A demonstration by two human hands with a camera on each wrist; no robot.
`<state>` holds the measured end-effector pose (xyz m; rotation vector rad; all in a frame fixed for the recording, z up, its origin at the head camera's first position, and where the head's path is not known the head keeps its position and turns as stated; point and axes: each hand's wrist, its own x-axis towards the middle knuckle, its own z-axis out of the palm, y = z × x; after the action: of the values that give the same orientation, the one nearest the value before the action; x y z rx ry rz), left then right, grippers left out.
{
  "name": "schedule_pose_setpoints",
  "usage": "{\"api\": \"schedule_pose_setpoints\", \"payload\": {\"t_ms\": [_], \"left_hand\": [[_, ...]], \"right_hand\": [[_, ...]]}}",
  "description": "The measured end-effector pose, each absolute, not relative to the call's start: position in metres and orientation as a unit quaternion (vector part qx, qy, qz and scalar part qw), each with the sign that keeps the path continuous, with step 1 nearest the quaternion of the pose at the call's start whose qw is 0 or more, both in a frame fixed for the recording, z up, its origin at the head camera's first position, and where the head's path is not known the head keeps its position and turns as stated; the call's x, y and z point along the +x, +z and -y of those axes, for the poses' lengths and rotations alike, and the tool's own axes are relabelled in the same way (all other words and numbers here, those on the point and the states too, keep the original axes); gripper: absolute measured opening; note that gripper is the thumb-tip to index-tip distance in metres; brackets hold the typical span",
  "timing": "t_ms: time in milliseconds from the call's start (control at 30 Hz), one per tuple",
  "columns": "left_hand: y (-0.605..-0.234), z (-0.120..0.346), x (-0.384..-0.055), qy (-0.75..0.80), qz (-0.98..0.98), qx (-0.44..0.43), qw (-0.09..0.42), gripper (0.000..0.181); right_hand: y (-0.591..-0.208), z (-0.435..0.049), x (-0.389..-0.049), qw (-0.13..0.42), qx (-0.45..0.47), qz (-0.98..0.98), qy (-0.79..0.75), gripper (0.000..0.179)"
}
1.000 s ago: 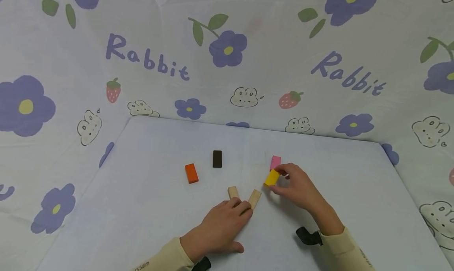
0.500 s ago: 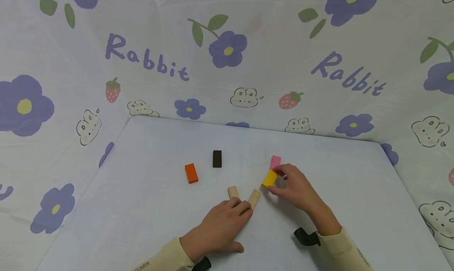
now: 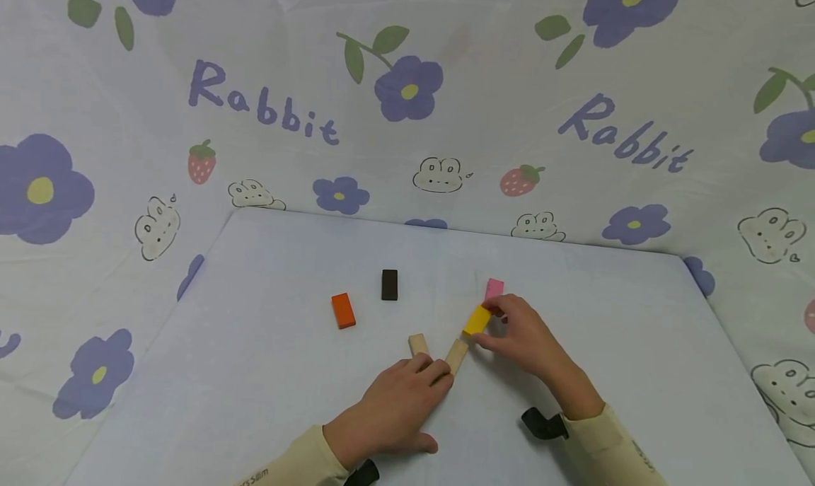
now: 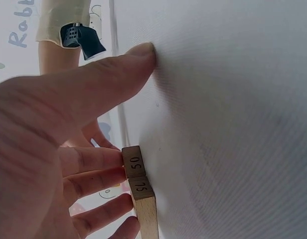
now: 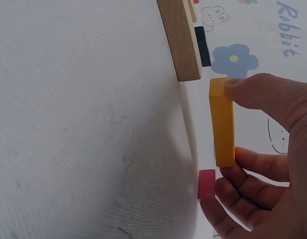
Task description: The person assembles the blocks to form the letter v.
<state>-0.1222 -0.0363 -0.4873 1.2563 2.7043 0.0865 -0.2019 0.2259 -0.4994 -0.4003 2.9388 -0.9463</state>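
The right hand (image 3: 522, 337) pinches the yellow block (image 3: 477, 320); the left hand (image 3: 401, 408), thumb spread, rests its fingers on two plain wooden blocks (image 3: 456, 355) nearer the person than the yellow block. Around that block spreads a white surface (image 3: 255, 387); beyond it hangs a flowered "Rabbit" cloth (image 3: 382, 146). Since a second ago, the yellow block has shifted left, closer to the plain wooden blocks.
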Motion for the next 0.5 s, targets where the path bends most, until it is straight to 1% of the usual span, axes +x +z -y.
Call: {"api": "schedule_pose_setpoints", "payload": {"t_ms": [233,500], "left_hand": [[-0.4872,0.0366,-0.1227,0.031,-0.903,0.419,0.087,0.091],[-0.4885,0.0365,-0.1222,0.027,-0.904,0.419,0.081,0.092]], "right_hand": [[-0.5015,-0.2226,-0.2013,0.016,-0.130,-0.947,-0.294,0.058],[-0.5065,-0.2200,-0.2024,0.023,-0.139,-0.946,-0.290,0.059]]}}
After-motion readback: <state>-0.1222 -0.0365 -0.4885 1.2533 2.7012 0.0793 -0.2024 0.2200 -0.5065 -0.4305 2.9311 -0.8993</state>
